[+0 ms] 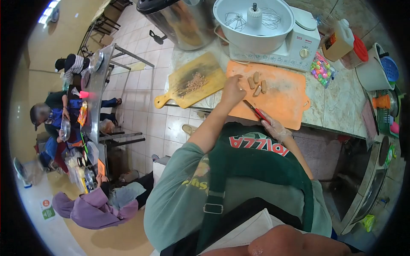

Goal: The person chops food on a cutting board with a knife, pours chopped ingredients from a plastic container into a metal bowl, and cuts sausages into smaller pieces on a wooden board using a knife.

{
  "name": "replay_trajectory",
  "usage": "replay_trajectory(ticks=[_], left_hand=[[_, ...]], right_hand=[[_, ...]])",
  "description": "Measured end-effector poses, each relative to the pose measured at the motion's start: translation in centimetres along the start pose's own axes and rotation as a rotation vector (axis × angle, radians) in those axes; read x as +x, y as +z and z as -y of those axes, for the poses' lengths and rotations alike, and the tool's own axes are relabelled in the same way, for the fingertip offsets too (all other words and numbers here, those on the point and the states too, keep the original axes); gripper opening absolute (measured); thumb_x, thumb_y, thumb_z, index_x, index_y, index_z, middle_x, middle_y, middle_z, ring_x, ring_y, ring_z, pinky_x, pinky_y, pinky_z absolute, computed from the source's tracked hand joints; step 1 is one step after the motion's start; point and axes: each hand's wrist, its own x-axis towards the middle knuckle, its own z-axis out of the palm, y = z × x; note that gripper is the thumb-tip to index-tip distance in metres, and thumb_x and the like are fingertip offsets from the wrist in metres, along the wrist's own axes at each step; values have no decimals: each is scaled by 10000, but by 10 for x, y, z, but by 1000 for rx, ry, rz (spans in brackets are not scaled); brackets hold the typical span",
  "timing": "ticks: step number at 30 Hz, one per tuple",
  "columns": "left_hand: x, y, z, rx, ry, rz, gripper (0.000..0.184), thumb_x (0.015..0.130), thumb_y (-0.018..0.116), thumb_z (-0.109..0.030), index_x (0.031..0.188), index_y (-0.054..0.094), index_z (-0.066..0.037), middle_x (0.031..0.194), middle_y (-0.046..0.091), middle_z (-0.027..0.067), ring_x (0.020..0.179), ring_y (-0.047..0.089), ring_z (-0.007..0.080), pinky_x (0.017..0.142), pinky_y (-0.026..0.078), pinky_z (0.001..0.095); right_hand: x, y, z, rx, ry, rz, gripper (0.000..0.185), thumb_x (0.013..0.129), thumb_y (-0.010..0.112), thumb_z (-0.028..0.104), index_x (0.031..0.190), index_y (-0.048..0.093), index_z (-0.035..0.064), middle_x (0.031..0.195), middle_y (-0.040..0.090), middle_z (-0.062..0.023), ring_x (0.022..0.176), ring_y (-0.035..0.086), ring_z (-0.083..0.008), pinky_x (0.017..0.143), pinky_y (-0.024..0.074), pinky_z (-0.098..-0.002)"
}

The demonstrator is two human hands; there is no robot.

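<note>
Several small brown pieces [257, 90] lie on an orange cutting board [290, 81]. My right hand [274, 128], in a clear plastic glove, holds a knife [255, 110] with a red and black handle, its blade over the board's front part. At the board's left edge is my left hand [233, 90], bare, with its fingers bent together close to the pieces; what they hold, if anything, is hidden. To the left, a yellow wooden board [177, 81] with a handle bears a heap of chopped brown bits [196, 83].
Behind the boards stand a white mixer [265, 47] and a large metal pot [192, 25]. A bag of colourful candies [322, 70], a jug [338, 40] and a red-lidded container [356, 52] are at the right. People work at a metal table [100, 81] far left.
</note>
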Motion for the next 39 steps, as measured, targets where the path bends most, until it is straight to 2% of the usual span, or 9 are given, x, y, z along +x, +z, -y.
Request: replay_trajectory(ticks=[1, 3, 10, 12, 13, 15, 18, 25, 39], left_hand=[[-4, -9, 1, -25, -48, -56, 458, 552, 588, -53, 1003, 528, -3, 914, 555, 181, 873, 535, 318, 771, 427, 353], [-12, -23, 11, 9, -93, -77, 468, 556, 585, -47, 1018, 522, -5, 919, 555, 179, 882, 536, 312, 773, 428, 342], [-41, -21, 13, -34, -166, -136, 462, 564, 571, 2, 1022, 516, -4, 928, 545, 192, 884, 521, 340, 791, 420, 367], [-46, -10, 10, -69, -168, -152, 431, 574, 576, -2, 1002, 528, -1, 926, 547, 195, 883, 526, 336, 780, 428, 361], [-48, -5, 8, -106, -168, -165, 400, 584, 581, -7, 981, 539, 3, 924, 548, 197, 881, 531, 332, 770, 437, 354], [-48, 4, 8, -102, -207, -136, 367, 602, 596, -22, 965, 551, 7, 923, 556, 188, 867, 548, 307, 745, 452, 338], [-45, 6, -4, -121, -283, -139, 316, 631, 623, -51, 934, 571, 22, 913, 574, 166, 824, 581, 249, 693, 478, 304], [-35, 31, 4, -398, -481, -351, 249, 646, 650, -134, 806, 598, 49, 755, 618, 144, 686, 604, 169, 641, 477, 271], [-36, 18, -4, -240, -518, -166, 159, 639, 640, -114, 691, 603, 31, 624, 604, 125, 579, 595, 192, 561, 460, 276]], right_hand=[[5, -2, 5, 0, -3, 8, 453, 883, 389, 261, 1315, 297, 162, 1116, 521, -123, 987, 523, -236, 865, 388, -322], [17, -6, 19, 34, 134, 208, 445, 884, 357, 258, 1318, 278, 191, 1290, 380, -136, 1152, 411, -284, 956, 311, -335], [42, 11, 23, -82, 65, 131, 453, 881, 351, 241, 1322, 249, 240, 1258, 412, -151, 1106, 440, -331, 926, 346, -359], [43, 4, 34, 128, 390, 80, 461, 874, 365, 231, 1320, 249, 256, 1238, 429, -162, 1084, 452, -354, 909, 359, -371], [44, 5, 24, 127, 391, 83, 461, 874, 365, 231, 1320, 249, 256, 1238, 429, -162, 1084, 452, -354, 909, 359, -371], [47, 8, 1, 50, 158, -142, 462, 870, 370, 215, 1315, 256, 266, 1227, 434, -176, 1078, 453, -369, 885, 376, -381], [44, 4, 1, -32, 11, -187, 455, 869, 366, 213, 1310, 264, 261, 1164, 472, -211, 1032, 475, -393, 854, 391, -408], [40, 5, 32, -178, 157, -93, 461, 870, 354, 192, 1315, 247, 234, 982, 537, -267, 872, 524, -435, 757, 409, -474], [54, 12, 53, -239, 259, -61, 476, 875, 354, 187, 1329, 216, 225, 939, 539, -285, 843, 533, -429, 735, 407, -466]])
